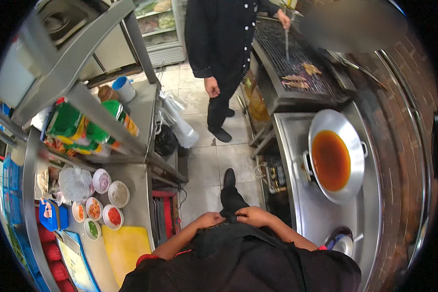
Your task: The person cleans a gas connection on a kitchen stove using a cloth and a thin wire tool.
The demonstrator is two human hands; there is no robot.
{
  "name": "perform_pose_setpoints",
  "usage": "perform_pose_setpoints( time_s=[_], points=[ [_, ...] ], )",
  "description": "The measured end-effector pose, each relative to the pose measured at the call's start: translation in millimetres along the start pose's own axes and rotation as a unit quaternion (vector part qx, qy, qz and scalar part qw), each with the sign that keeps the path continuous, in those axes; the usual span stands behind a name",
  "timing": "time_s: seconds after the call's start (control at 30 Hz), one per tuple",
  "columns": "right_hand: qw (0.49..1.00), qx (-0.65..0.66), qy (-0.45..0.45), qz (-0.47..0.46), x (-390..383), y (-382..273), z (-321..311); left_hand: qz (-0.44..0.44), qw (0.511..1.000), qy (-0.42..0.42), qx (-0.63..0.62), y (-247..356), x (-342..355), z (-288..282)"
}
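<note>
At my waist, my left hand [210, 220] and my right hand [254, 216] are a short way apart, both closed on the black apron [231, 232] at its front. Their fingers curl into the dark cloth, so the exact part they pinch is hard to make out. To my right, a large metal wok [324, 121] holds reddish-brown liquid [331, 160] on the steel cooking counter [297, 194]. On my left, a yellow cutting board [126, 250] lies beside several small white bowls of chopped ingredients, among them a bowl of red pieces [114, 217].
Ahead, a person in black [221, 44] works tongs [287, 46] over a grill [297, 58] with pieces of food [296, 82]. A grey shelf frame [102, 114] rises over the left counter, near green-lidded tubs [65, 119]. A metal ladle [343, 243] rests low on the right.
</note>
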State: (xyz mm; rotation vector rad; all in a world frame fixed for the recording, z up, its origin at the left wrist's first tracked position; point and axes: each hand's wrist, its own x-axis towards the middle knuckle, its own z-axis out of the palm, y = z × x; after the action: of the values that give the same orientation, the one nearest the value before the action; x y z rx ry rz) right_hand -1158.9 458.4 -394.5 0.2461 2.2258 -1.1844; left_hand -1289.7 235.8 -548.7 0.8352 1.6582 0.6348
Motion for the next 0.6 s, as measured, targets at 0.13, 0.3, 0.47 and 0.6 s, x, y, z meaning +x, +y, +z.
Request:
perform_pose_setpoints(
  time_s=[0.13, 0.3, 0.47, 0.6],
  points=[
    [1.0, 0.008, 0.016, -0.006, 75.5, 9.6, -109.6, -0.058, 0.977, -0.077, -0.192, -1.2, 79.5, -68.3],
    [0.994, -0.068, 0.047, -0.073, 151.3, -7.0, -259.8, 0.055, 0.973, -0.211, -0.076, 15.9, 167.2, -159.0],
    [0.966, -0.126, 0.141, -0.175, 227.3, -50.1, -401.1, 0.143, 0.961, -0.227, 0.073, 39.0, 260.5, -238.3],
    [0.968, 0.077, 0.155, -0.182, 284.1, -70.9, -460.0, 0.14, 0.947, -0.254, 0.135, 41.0, 331.7, -303.4]
  ],
)
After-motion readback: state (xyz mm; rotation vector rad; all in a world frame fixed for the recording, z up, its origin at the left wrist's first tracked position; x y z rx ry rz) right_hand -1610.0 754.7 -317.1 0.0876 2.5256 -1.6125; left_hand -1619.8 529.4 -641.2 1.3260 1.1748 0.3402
